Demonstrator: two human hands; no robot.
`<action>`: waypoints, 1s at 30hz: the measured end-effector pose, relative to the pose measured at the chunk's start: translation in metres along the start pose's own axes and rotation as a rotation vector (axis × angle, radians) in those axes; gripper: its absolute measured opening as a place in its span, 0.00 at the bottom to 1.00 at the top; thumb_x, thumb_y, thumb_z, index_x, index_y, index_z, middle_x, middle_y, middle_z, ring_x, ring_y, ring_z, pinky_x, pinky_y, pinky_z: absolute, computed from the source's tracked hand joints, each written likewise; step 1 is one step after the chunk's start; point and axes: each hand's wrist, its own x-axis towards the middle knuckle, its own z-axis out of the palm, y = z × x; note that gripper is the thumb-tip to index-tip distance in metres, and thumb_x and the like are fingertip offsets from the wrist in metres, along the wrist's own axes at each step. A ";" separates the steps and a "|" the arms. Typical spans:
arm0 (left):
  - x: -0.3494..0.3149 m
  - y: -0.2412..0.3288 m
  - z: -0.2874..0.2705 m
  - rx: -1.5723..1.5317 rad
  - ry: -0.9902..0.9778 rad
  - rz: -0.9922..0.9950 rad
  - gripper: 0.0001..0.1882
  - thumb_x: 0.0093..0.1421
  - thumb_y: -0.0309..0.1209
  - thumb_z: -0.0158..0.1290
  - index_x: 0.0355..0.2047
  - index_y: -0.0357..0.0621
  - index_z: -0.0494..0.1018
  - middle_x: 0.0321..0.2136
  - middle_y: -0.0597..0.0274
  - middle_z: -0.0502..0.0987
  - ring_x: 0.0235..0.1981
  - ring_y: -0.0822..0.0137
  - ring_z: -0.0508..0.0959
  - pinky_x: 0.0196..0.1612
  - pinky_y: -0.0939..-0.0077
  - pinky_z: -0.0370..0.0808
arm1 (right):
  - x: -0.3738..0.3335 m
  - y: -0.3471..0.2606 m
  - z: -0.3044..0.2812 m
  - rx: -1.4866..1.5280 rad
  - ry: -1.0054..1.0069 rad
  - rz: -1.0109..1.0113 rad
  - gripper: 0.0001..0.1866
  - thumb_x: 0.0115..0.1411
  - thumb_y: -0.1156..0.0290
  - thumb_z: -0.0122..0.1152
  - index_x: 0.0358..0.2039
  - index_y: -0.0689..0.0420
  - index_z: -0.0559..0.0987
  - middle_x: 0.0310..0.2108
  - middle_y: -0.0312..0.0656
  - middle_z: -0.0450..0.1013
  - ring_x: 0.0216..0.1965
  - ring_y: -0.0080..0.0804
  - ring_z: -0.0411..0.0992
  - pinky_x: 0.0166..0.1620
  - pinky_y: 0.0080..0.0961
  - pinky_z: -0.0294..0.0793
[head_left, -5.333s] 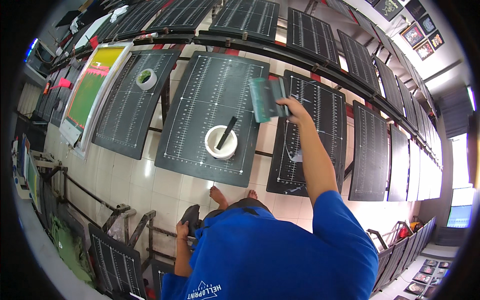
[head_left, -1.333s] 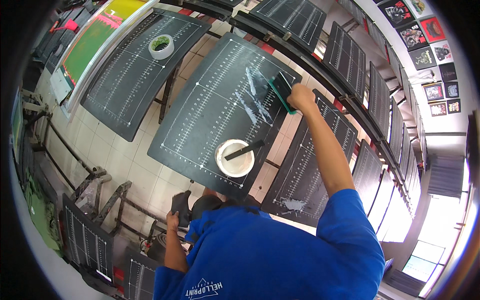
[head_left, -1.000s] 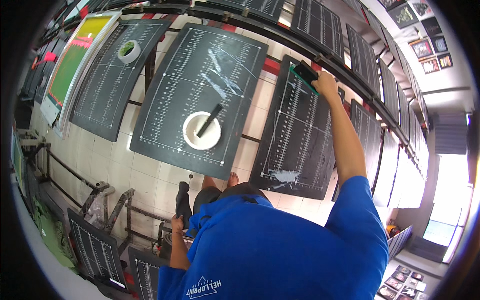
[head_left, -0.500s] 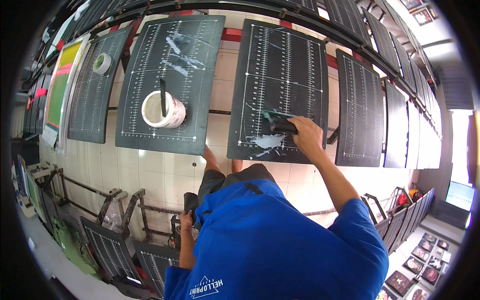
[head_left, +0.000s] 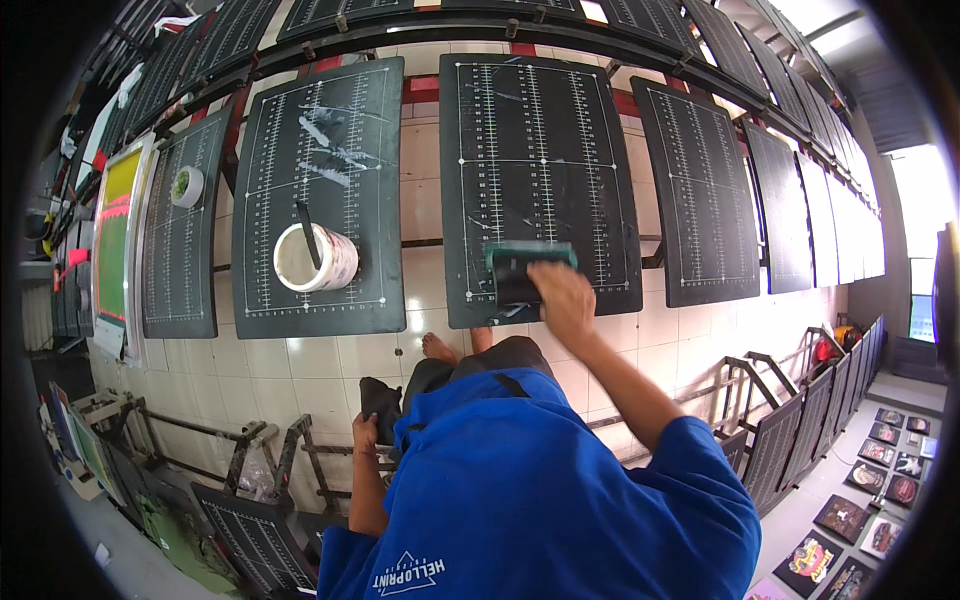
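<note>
My right hand (head_left: 563, 300) is closed on a dark-handled squeegee (head_left: 517, 278) with a green blade. It lies over the near part of a black printing board (head_left: 590, 200) marked with white grid lines. A small white smear shows by the squeegee's near edge; the squeegee and hand hide the surface beneath them. Down by my left side, my left hand (head_left: 366, 430) grips a black cloth (head_left: 380, 400). On the neighbouring board (head_left: 260, 130) to the left stands a white tub (head_left: 342, 262) with a dark stick leaning in it. White streaks mark that board's far half.
More black boards (head_left: 700, 200) run along the rack to the right. Further left, a roll of tape (head_left: 187, 186) rests on a board beside a framed screen (head_left: 112, 250) in yellow, red and green. Metal rack bars (head_left: 240, 455) stand behind me on a tiled floor.
My right hand has shifted left with the squeegee, turning its blade across the board over the white smear. My left hand still has the black cloth. The view has shifted slightly.
</note>
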 end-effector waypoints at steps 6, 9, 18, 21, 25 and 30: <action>0.009 0.016 -0.036 0.015 0.023 0.079 0.12 0.63 0.29 0.55 0.43 0.33 0.76 0.36 0.55 0.81 0.37 0.67 0.78 0.43 0.69 0.75 | 0.160 0.075 -0.006 -0.064 -0.129 0.233 0.20 0.53 0.78 0.59 0.45 0.44 0.83 0.42 0.39 0.79 0.45 0.42 0.78 0.47 0.41 0.78; -0.009 0.000 -0.042 -0.097 0.017 0.060 0.13 0.64 0.28 0.54 0.45 0.31 0.75 0.39 0.54 0.81 0.38 0.66 0.79 0.45 0.68 0.75 | 0.196 0.094 -0.015 -0.139 -0.200 0.246 0.19 0.54 0.74 0.59 0.46 0.43 0.83 0.42 0.40 0.79 0.45 0.45 0.78 0.48 0.42 0.77; -0.038 -0.050 -0.079 0.123 -0.010 -0.207 0.13 0.64 0.26 0.52 0.47 0.31 0.75 0.39 0.54 0.81 0.36 0.63 0.80 0.42 0.69 0.77 | 0.201 0.094 0.019 -0.085 -0.131 0.143 0.23 0.49 0.79 0.60 0.47 0.46 0.82 0.46 0.38 0.78 0.49 0.42 0.76 0.50 0.40 0.76; -0.017 -0.046 -0.082 0.057 -0.074 -0.067 0.12 0.64 0.25 0.51 0.46 0.32 0.76 0.38 0.55 0.81 0.37 0.64 0.80 0.41 0.70 0.76 | 0.132 0.079 0.003 -0.057 -0.095 0.029 0.26 0.46 0.82 0.59 0.47 0.47 0.81 0.46 0.38 0.78 0.49 0.42 0.75 0.52 0.38 0.75; 0.022 -0.037 -0.071 -0.053 -0.112 -0.092 0.11 0.64 0.26 0.52 0.44 0.34 0.76 0.38 0.57 0.81 0.36 0.66 0.79 0.43 0.71 0.76 | 0.033 0.052 -0.038 -0.056 -0.087 0.130 0.25 0.44 0.82 0.60 0.46 0.50 0.81 0.46 0.38 0.78 0.49 0.42 0.75 0.52 0.37 0.73; 0.038 0.003 -0.036 -0.057 -0.123 -0.030 0.12 0.64 0.28 0.53 0.44 0.34 0.76 0.38 0.57 0.81 0.37 0.66 0.79 0.44 0.71 0.75 | -0.052 0.017 -0.044 -0.081 0.076 0.310 0.26 0.42 0.86 0.58 0.45 0.54 0.81 0.45 0.41 0.79 0.48 0.44 0.76 0.51 0.38 0.73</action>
